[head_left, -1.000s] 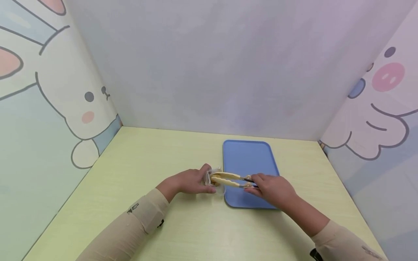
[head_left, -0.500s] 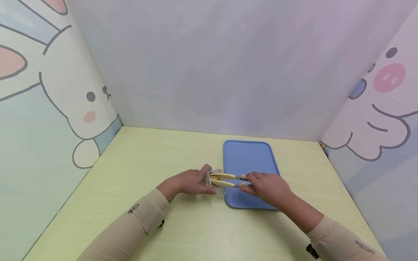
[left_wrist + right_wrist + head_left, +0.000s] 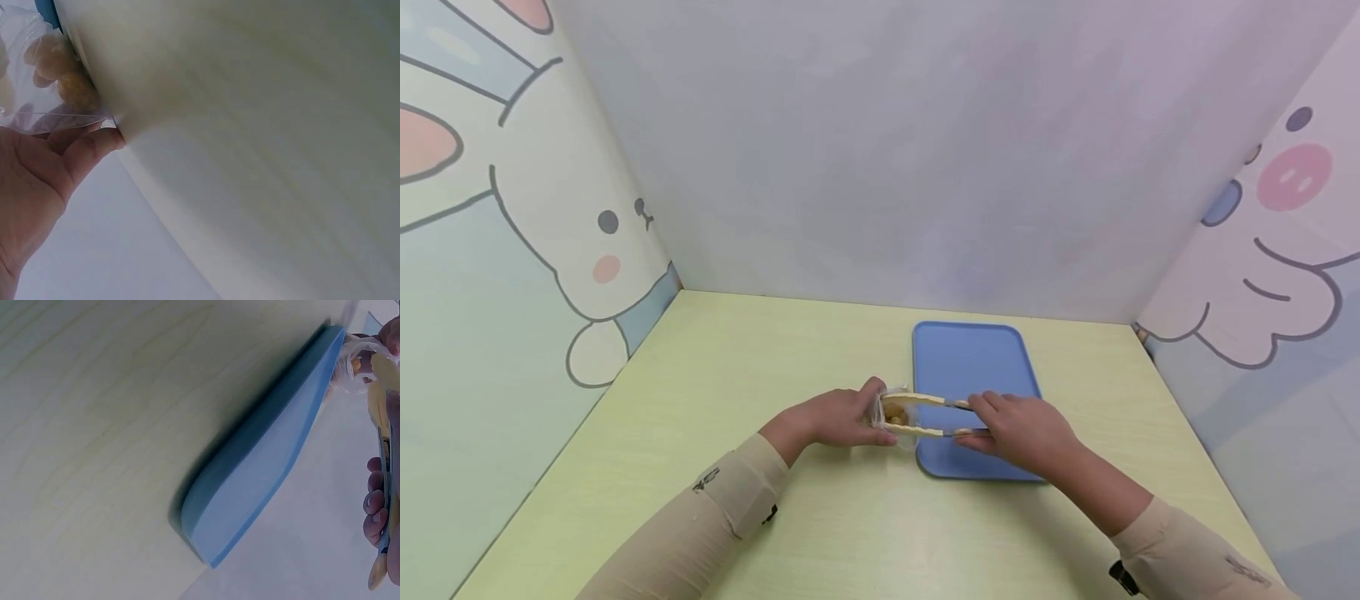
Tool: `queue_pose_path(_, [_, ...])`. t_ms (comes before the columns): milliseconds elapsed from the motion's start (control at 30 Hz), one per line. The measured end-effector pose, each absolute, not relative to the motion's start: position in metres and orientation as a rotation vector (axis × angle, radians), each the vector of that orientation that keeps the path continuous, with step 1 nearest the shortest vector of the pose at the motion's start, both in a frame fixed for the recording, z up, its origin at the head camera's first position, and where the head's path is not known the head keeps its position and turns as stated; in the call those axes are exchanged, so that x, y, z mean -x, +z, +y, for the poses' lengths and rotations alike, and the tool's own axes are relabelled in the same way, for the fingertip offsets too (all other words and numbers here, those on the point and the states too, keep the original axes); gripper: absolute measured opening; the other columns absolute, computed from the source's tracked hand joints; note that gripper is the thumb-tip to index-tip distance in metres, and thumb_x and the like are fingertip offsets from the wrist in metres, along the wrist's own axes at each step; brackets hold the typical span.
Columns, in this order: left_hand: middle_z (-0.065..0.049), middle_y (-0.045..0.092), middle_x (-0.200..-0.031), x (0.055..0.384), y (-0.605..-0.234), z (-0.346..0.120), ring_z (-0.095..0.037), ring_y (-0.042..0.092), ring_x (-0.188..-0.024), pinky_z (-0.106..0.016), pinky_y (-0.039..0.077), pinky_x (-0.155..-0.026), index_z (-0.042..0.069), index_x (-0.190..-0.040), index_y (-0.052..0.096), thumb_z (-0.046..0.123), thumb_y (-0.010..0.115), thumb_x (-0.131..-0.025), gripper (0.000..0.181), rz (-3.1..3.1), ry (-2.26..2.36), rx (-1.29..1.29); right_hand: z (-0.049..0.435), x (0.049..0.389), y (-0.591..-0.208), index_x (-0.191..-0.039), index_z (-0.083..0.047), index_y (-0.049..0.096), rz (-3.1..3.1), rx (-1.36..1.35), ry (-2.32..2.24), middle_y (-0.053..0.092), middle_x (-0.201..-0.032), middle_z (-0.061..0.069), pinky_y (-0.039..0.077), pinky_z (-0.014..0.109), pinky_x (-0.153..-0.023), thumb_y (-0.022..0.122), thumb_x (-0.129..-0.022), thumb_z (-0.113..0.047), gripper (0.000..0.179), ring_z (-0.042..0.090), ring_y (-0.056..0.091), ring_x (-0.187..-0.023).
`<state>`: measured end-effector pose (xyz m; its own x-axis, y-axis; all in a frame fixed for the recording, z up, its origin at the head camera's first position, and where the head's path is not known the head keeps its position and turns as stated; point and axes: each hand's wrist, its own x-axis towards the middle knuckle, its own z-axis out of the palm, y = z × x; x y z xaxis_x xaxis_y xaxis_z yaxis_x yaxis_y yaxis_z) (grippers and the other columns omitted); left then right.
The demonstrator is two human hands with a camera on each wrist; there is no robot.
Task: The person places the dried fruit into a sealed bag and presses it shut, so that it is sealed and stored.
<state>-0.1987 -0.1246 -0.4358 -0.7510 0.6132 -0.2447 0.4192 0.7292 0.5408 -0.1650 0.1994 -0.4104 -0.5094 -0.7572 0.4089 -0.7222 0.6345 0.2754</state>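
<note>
My left hand (image 3: 842, 417) grips a clear plastic bag (image 3: 907, 442), whose mouth faces right. Inside it, several round brownish-yellow pieces (image 3: 56, 62) show through the film in the left wrist view; their exact kind is unclear. With my right hand (image 3: 1028, 429) I hold a pair of tongs (image 3: 921, 432) with cream scalloped tips and metal arms. The tong tips are spread apart at the bag's mouth, and the pieces are visible between them. In the right wrist view, fingers (image 3: 375, 506) curl round the tong handles.
A blue rectangular tray (image 3: 970, 358) lies on the pale wooden table (image 3: 775, 350), just right of the bag and beneath the right hand and tongs. A grey wall (image 3: 865, 167) rises behind, with cartoon-printed walls on both sides.
The tongs first moved left into the bag's mouth with their tips closer together; now the tips have spread wider and drawn back slightly right. The left hand and bag have stayed put.
</note>
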Motion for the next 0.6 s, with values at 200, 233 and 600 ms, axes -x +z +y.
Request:
queue_pose_path(200, [0.003,0.056,-0.075,0.199,-0.435,-0.125,-0.012,0.051,-0.063,-0.029,0.043,-0.063,0.029,-0.123,0.03,0.077,0.059,-0.078,0.072,2.512,0.647,-0.773,0.214,0.162,-0.408,-0.099,-0.012,0.06,-2.35,-1.148,-0.071,0.049,-0.068,-0.005,0.021,0.022,-0.04,0.078,-0.072,-0.057,0.056,0.006,0.034,-0.047])
queue_pose_path(233, [0.003,0.056,-0.075,0.199,-0.435,-0.125,-0.012,0.051,-0.063,-0.03,0.043,-0.063,0.028,-0.123,0.03,0.077,0.059,-0.078,0.072,2.51,0.652,-0.772,0.217,0.162,-0.408,-0.099,-0.012,0.06,-2.343,-1.139,-0.071,0.05,-0.068,-0.005,0.021,0.023,-0.039,0.078,-0.072,-0.058,0.056,0.006,0.034,-0.046])
queue_pose_path(600, [0.002,0.056,-0.074,0.198,-0.435,-0.124,-0.012,0.052,-0.064,-0.03,0.043,-0.065,0.028,-0.129,0.03,0.078,0.058,-0.078,0.077,2.509,0.649,-0.746,0.233,0.157,-0.411,-0.1,-0.011,0.059,-2.407,-1.023,-0.008,0.048,-0.068,-0.006,0.019,0.021,-0.04,0.076,-0.072,-0.061,0.06,0.004,0.028,-0.046])
